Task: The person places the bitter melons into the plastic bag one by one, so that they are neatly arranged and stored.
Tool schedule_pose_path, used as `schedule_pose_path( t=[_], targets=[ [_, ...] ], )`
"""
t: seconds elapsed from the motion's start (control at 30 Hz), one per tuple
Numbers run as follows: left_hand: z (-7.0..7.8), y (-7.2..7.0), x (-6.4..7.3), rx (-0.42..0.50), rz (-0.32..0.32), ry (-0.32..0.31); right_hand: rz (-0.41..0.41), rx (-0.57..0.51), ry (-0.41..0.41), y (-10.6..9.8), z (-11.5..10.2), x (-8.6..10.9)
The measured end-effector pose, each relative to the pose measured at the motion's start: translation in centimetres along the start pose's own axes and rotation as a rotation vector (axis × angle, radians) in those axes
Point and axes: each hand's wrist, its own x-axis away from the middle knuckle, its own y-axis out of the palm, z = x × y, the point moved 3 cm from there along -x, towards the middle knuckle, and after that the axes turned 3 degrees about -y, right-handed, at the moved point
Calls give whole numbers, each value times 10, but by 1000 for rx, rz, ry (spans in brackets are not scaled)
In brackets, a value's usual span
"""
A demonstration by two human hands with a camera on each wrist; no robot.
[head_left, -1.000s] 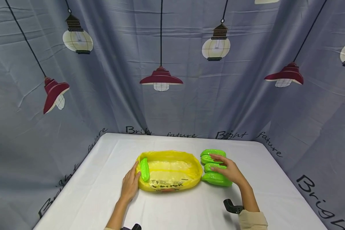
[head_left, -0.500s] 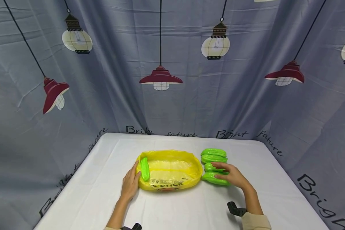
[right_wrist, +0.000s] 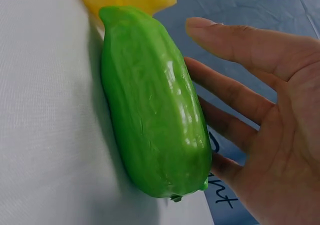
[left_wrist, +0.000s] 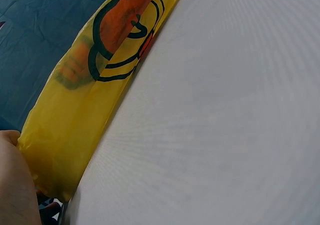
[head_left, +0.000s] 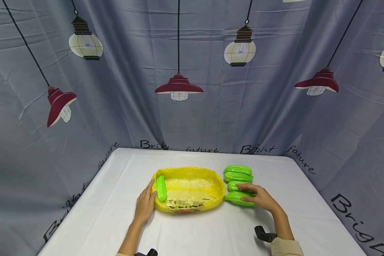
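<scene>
My left hand (head_left: 145, 203) holds the left end of a yellow plastic bag (head_left: 217, 185), with the thumb over its rim; in the left wrist view the hand (left_wrist: 15, 180) shows only partly beside the bag's printed side (left_wrist: 65, 130). Inside at the left end lies one green ridged vegetable (head_left: 161, 188) resembling a bitter melon. To the right, several more lie stacked in a column. Over the nearest green vegetable (head_left: 234, 198) my right hand (head_left: 263, 199) hovers with fingers spread. The right wrist view shows fingers behind that glossy vegetable (right_wrist: 150, 105) and the thumb apart from it.
A white cloth covers the table (head_left: 192, 234). Grey-blue curtains (head_left: 131, 106) printed with lamps and lettering surround it on the back and sides. A black wrist-camera mount (head_left: 264, 234) juts out from my right wrist, close over the tabletop.
My right hand has shifted toward me and slightly right, from the middle vegetables to the nearest ones. The left hand and the bag keep their place.
</scene>
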Motion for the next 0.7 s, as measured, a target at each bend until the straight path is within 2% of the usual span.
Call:
schedule_pose_path(
  t=[0.07, 0.37, 0.6, 0.7],
  targets=[
    [0, 0, 0, -2, -3, -2, -7, -6, 13, 2, 15, -1],
    [2, -1, 0, 5, -11, -4, -49, -14, 53, 3, 21, -1],
    [2, -1, 0, 4, -4, 1, -212, -31, 42, 8, 24, 3],
    [2, 0, 1, 2, -3, 1, -228, -39, 37, 9, 25, 4]
  ],
)
